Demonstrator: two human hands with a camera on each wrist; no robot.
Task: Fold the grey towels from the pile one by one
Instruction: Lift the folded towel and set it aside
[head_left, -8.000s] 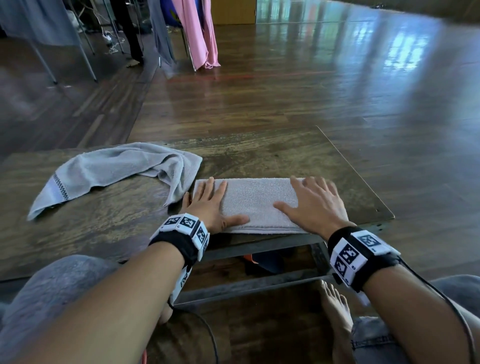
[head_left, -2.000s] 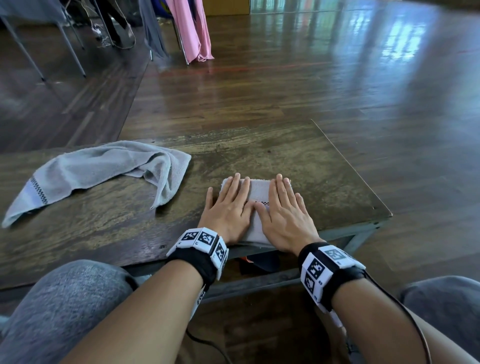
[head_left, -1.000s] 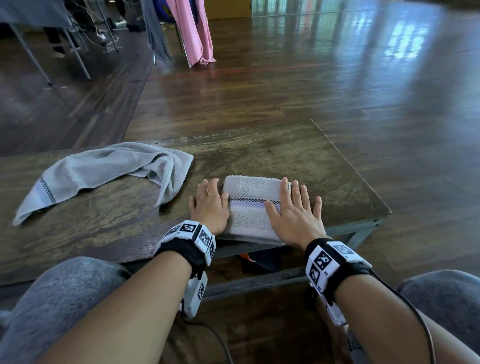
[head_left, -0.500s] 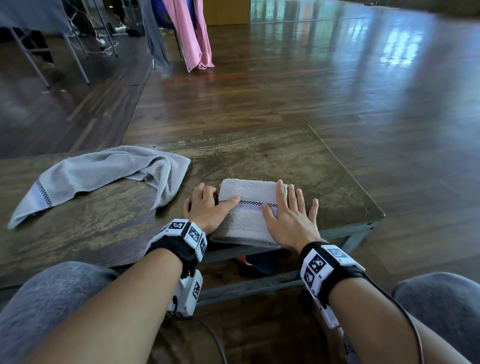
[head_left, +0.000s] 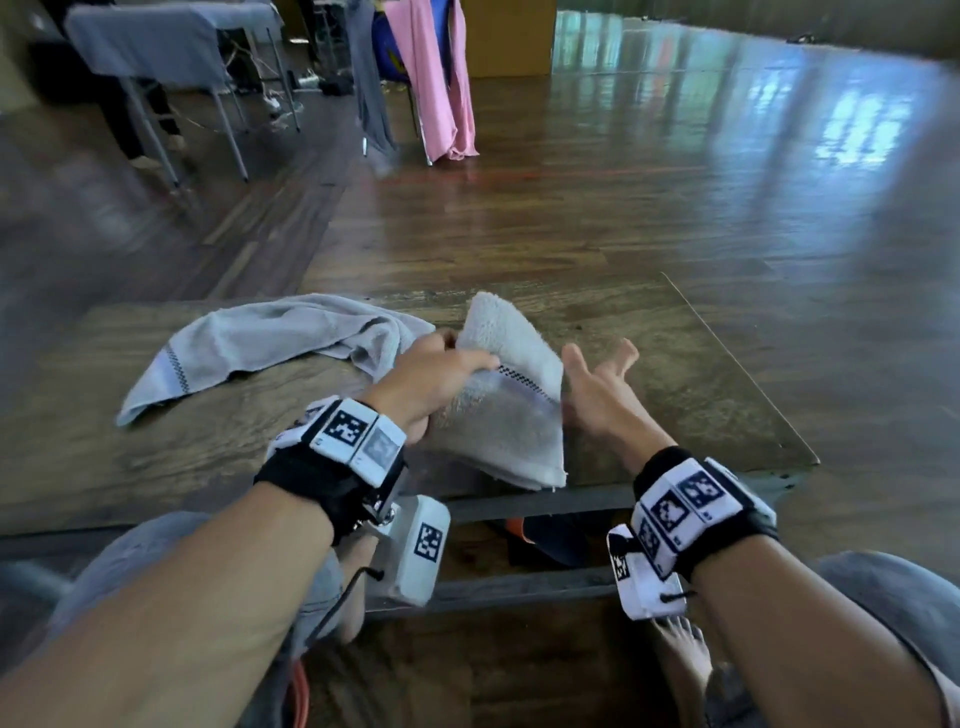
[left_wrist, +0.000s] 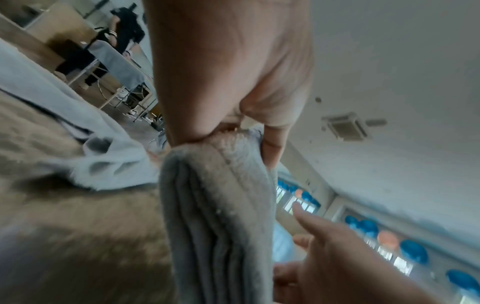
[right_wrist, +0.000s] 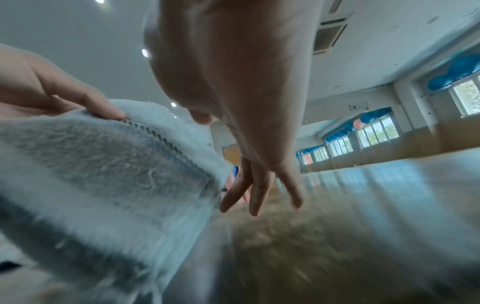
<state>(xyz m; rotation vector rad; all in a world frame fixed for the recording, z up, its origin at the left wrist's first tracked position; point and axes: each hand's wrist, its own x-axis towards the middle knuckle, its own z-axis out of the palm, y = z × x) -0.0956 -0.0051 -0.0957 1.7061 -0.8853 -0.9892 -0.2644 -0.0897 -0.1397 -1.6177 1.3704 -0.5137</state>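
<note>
My left hand (head_left: 431, 379) grips the folded grey towel (head_left: 511, 410) by its left edge, thumb on top, and holds it tilted up off the low wooden table (head_left: 691, 374). The left wrist view shows the stacked layers of that folded towel (left_wrist: 218, 222) pinched between thumb and fingers (left_wrist: 272, 144). My right hand (head_left: 597, 384) hovers just right of the towel, fingers spread and straight, holding nothing. In the right wrist view the folded towel (right_wrist: 109, 170) fills the left side and my right fingers (right_wrist: 257, 191) point down over the table. An unfolded grey towel (head_left: 270, 343) lies crumpled at the table's left.
The table's right edge (head_left: 737, 364) and front edge are close to my hands. My knees in grey trousers (head_left: 130, 561) sit under the front edge. Pink and grey cloths (head_left: 436, 78) hang on a rack far back, beside a covered table (head_left: 156, 47).
The folded towel lay flat under both hands; now my left hand has lifted it, tilted, off the table, and my right hand has come off it and opened to its right.
</note>
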